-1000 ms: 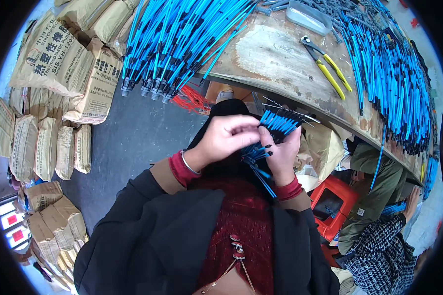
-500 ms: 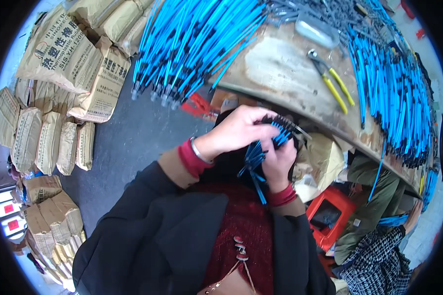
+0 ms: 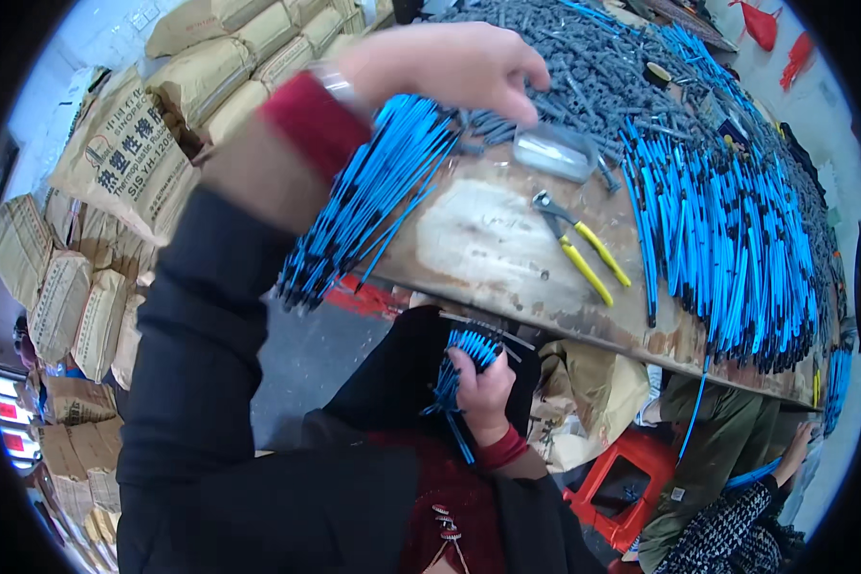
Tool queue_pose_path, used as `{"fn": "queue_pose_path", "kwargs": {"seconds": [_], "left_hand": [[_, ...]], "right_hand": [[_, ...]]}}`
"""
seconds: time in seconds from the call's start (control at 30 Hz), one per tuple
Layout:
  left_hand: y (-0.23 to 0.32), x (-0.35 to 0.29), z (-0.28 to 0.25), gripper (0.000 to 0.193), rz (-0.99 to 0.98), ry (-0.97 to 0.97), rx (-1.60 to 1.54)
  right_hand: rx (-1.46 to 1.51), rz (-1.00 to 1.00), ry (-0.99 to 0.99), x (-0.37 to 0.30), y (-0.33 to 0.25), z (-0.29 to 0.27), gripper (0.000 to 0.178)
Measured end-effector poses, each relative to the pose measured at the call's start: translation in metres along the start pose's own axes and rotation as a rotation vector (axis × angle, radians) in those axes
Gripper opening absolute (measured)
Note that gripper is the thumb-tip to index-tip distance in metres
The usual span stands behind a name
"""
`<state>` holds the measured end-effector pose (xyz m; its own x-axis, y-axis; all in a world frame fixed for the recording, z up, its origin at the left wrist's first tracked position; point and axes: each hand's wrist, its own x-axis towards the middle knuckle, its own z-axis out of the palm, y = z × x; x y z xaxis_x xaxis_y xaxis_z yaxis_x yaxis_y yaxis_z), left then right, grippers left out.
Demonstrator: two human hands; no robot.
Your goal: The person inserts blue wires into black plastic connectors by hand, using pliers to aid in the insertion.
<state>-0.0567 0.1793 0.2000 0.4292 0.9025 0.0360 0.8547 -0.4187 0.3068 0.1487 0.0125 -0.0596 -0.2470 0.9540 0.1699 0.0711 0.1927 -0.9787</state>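
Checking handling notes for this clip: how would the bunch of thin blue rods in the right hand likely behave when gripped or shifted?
The bunch of blue rods probably feels light: the right hand alone holds it. The rods fan out past the fist, so single ones may slip loose. They look thin and slightly bendy, and being round, likely to roll on the wooden table.

Held bundle [image 3: 461,368]: thin blue rods with black tips, gripped in the right hand's [image 3: 486,392] closed fist, below the table edge; black-tipped ends fanned upward past the fingers, a few loose blue ends trailing down past the wrist.
Grey pieces [image 3: 564,77]: heap of short dark grey sticks, piled loosely across the far part of the table; under the left hand's [image 3: 450,67] fingertips, fingers curled downward at the heap's near edge; contact not clear.
Left pile [image 3: 373,206]: long blue rods, black-tipped, lying roughly parallel, slanting off the table's near edge, just below the left hand's wrist.
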Motion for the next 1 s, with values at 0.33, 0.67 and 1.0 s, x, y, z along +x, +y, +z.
{"fn": "queue_pose_path", "kwargs": {"seconds": [0.33,0.67,1.0], "left_hand": [[-0.135,0.163,0.122,0.032,-0.528,0.453,0.431],[-0.044,0.078,0.010,0.022,-0.309,0.595,-0.479],[0.058,-0.164,0.135,0.025,-0.217,0.515,-1.641]], "right_hand": [[0.052,-0.108,-0.015,0.016,0.008,-0.018,0.024],[0.041,-0.106,-0.028,0.012,0.000,-0.013,0.024],[0.082,-0.025,-0.064,-0.021,-0.011,-0.006,0.006]]}}
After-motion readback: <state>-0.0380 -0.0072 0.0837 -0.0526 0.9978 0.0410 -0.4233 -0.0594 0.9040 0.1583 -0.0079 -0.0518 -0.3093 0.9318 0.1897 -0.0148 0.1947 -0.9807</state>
